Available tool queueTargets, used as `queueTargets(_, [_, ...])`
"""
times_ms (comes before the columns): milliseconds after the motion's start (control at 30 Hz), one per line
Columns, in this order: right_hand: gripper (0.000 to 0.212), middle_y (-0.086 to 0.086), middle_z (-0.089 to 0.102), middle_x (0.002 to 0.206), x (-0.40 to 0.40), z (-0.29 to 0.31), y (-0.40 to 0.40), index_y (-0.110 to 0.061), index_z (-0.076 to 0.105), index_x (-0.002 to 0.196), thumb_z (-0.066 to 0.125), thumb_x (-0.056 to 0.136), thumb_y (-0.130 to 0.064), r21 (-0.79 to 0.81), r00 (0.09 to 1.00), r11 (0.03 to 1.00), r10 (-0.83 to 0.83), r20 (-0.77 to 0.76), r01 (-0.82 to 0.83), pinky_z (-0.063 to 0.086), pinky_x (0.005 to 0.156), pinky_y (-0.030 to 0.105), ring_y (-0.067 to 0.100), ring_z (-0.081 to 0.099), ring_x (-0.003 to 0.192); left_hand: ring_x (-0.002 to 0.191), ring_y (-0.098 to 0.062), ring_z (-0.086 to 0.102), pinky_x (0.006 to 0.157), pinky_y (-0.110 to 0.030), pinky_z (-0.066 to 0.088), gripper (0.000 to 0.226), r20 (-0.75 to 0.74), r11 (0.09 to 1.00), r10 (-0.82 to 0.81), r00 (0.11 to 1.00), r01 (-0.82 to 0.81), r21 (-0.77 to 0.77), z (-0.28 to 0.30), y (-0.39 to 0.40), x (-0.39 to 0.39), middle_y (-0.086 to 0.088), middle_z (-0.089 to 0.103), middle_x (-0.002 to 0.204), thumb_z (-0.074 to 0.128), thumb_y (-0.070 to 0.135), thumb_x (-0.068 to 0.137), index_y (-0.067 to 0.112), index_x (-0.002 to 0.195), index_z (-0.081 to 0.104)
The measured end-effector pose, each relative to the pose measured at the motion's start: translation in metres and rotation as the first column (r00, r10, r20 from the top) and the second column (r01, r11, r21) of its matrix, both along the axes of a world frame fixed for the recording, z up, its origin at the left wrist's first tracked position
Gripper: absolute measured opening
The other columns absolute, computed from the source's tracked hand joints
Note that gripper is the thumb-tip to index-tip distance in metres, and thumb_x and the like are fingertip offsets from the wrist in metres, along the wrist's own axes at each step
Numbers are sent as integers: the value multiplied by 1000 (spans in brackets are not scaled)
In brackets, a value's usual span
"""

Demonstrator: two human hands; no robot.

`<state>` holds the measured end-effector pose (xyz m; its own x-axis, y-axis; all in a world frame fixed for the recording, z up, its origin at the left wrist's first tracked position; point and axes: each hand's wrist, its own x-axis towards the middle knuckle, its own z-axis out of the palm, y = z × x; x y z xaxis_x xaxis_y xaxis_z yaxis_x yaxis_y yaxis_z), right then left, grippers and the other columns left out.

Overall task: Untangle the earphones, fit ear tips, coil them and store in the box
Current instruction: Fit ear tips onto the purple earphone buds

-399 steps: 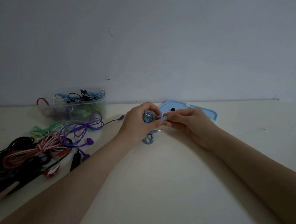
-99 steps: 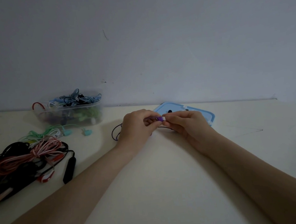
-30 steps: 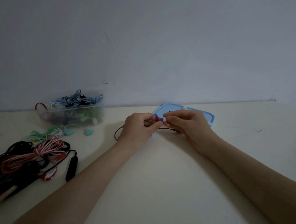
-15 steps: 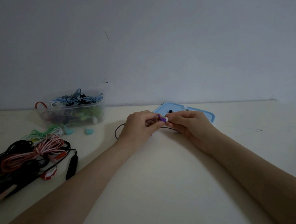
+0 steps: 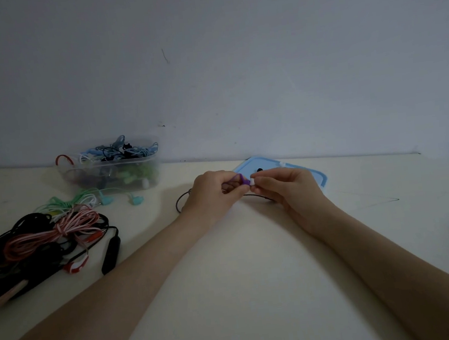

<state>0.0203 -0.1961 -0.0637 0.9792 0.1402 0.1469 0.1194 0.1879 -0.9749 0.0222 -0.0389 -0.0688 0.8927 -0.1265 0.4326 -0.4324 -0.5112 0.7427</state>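
Note:
My left hand (image 5: 214,191) grips a purple earbud (image 5: 242,180) at the middle of the table. Its dark cable (image 5: 182,199) loops out to the left of that hand and runs under both hands. My right hand (image 5: 286,188) pinches a small white ear tip (image 5: 252,182) and holds it against the end of the purple earbud. The clear plastic box (image 5: 112,172) at the back left holds several coiled earphones. The blue lid (image 5: 317,176) lies flat just behind my hands, with a black ear tip (image 5: 259,170) and a white ear tip (image 5: 282,164) on it.
A pile of tangled earphones (image 5: 39,239) in black, pink-white and red lies at the left edge. Mint green earphones (image 5: 88,199) lie in front of the box. The wall rises right behind the table.
Over the last second my hands stayed together at the same spot. The white ear tip now shows pressed at the end of the purple earbud.

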Motion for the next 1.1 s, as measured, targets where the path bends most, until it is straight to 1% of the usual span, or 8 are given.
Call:
queueTargets(133, [11,11,71,79,2,0,-1,1,70,80,60,83,4,13,1000,1000,11,-28,-10,55,78,20,16,69,75,50,7,49,56,-8,35,8,59,1000,-25,998,24,13,-2,0,4,13,55,65,67,11,82,7,88,71])
queueTargets(300, [10,12,73,82,2,3,-3,2,71,79,61,81,3,56,994,996,67,-80,-63,54,75,17,15,70,78,50,7,49,55,-10,35,10,96,999,-53,994,53,3,-3,0,4,11,54,67,68,11,82,7,90,72])
queueTargets(400, [10,12,72,86,2,4,-4,5,69,85,60,82,3,63,992,995,87,-93,-81,54,74,16,14,69,80,46,4,46,52,-8,33,9,66,997,-59,996,62,-37,-3,1,3,10,53,62,67,10,83,9,91,72])
queueTargets(500, [11,15,71,91,2,2,-3,7,68,88,59,84,3,56,994,995,81,-76,-77,54,80,18,17,68,84,41,-3,39,45,-11,32,10,-53,984,-108,993,99,-146,-2,2,4,6,49,51,63,8,86,15,88,70])
queueTargets(600, [10,13,71,88,2,1,-2,6,68,87,60,83,3,37,997,997,69,-46,-67,54,81,19,17,69,82,44,-5,39,47,-13,33,14,-113,978,-140,984,119,-174,-2,3,5,10,48,47,61,8,88,19,83,69])
queueTargets(800, [11,6,71,74,1,-1,-1,-2,68,80,60,83,5,20,1000,1000,-4,-21,4,55,79,22,17,67,73,39,0,43,42,-8,32,9,-132,978,-94,987,67,-200,-3,2,6,15,52,42,64,8,85,10,92,70])
queueTargets(933, [14,5,71,75,-1,1,0,-2,69,77,58,84,4,35,1000,999,11,-17,-10,55,80,22,15,67,72,38,-2,40,41,-11,31,8,-118,978,-77,990,52,-201,-3,2,6,16,53,42,65,9,85,10,90,70])
queueTargets(1100, [14,6,70,72,-1,2,0,-2,68,76,59,83,6,43,1000,999,0,-26,1,56,80,22,14,68,70,36,0,42,40,-9,31,8,-130,980,-71,989,45,-191,-2,1,5,18,53,40,65,8,84,10,91,70])
